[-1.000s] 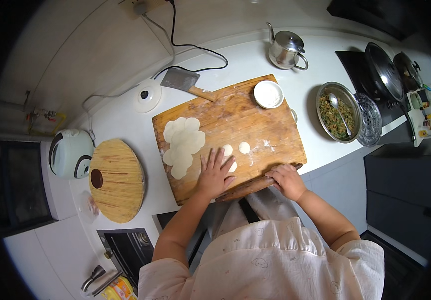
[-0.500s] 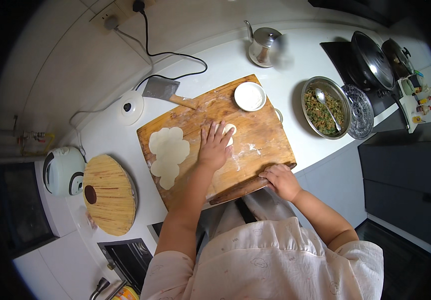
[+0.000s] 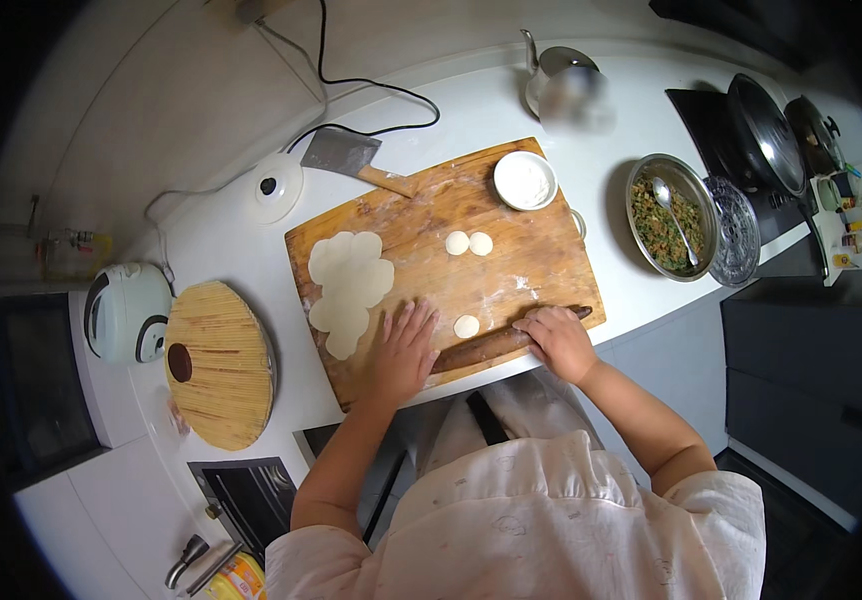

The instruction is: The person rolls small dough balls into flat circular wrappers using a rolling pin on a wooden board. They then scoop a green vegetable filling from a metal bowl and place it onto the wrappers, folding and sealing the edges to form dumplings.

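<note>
Dark brown, the rolling pin [image 3: 483, 348] lies along the near edge of the wooden board [image 3: 541, 255], and on my remote feed I see the right hand [image 3: 561, 342] curled over it. The left hand [image 3: 401, 358] lies palm-down, fingers extended (whether it touches the pin, I can't tell). Between them sits one small dough disc [image 3: 466, 326].

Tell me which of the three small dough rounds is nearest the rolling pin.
The lone round, right by the rolling pin; the other two rounds sit side by side, farther up the board and well away from it.
</note>
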`<state>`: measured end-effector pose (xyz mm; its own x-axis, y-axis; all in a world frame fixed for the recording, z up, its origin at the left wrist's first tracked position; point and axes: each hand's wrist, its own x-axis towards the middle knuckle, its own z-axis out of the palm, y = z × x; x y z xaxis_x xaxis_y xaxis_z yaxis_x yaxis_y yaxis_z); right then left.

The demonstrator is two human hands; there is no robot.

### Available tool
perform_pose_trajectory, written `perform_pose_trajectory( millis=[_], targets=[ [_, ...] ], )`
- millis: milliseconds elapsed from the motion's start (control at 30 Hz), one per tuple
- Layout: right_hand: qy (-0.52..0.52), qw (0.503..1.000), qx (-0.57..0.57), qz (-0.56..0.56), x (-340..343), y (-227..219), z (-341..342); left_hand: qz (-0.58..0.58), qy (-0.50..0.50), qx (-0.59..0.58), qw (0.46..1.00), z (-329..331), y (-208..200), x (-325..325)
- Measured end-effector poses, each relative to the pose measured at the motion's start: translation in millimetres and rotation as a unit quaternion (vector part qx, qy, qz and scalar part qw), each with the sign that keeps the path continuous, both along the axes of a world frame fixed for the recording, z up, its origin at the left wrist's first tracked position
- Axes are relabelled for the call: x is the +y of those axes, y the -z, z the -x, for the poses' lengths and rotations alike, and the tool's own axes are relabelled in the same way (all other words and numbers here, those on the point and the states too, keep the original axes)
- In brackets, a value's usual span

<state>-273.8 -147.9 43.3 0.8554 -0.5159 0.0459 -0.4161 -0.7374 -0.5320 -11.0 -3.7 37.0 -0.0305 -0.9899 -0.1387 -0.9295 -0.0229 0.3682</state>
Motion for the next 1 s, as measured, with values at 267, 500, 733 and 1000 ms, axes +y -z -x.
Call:
perform_pose_trajectory(
  millis=[267,500,733,1000],
  targets=[
    [-0.064,0.995,0.039,0.072,-10.9,6.2,-44.8,0.024,-0.102,-0.045,0.993,19.2,23.3,28.8],
    [0.021,0.995,0.045,0.087,-31.4,10.1,-75.8,0.047,-0.144,-0.080,0.985,3.7,24.5,-8.8],
    [-0.058,0.993,0.091,0.053,2.7,-5.2,-55.2,0.017,-0.136,-0.040,0.990,20.6,21.6,33.8],
    [-0.016,0.996,0.056,0.061,-18.4,7.7,-81.2,0.046,-0.177,-0.067,0.981,6.3,18.0,11.1]
  ],
)
